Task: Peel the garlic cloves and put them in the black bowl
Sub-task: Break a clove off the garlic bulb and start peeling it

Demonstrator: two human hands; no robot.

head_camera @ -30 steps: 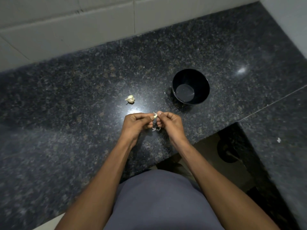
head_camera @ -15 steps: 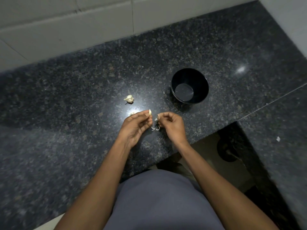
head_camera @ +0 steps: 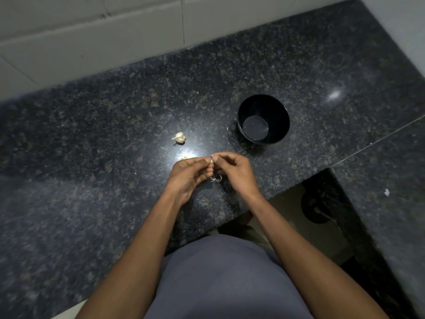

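Both hands pinching one garlic clove (head_camera: 211, 160) over the countertop's (head_camera: 92, 139) front edge: left hand (head_camera: 187, 174) steadies, right hand (head_camera: 232, 169) should strip skin, then drop into black bowl (head_camera: 263, 119).

The countertop (head_camera: 115, 134) is dark granite, near black, speckled all over with grey and brownish flecks, with a white glare patch at its middle. At two o'clock from that glare stands the black bowl (head_camera: 279, 116), glossy, its flat bottom a duller grey-black. At ten o'clock lies a garlic piece (head_camera: 179, 137), cream with pale tan streaks. A sliver of garlic clove (head_camera: 211, 160) pinched between the fingers is pale yellowish-white. Peel scraps (head_camera: 216, 178) under the hands are whitish. At twelve o'clock the wall tiles (head_camera: 92, 42) are plain light grey. At six o'clock, the person's shirt (head_camera: 227, 277) is a flat slate blue-grey.
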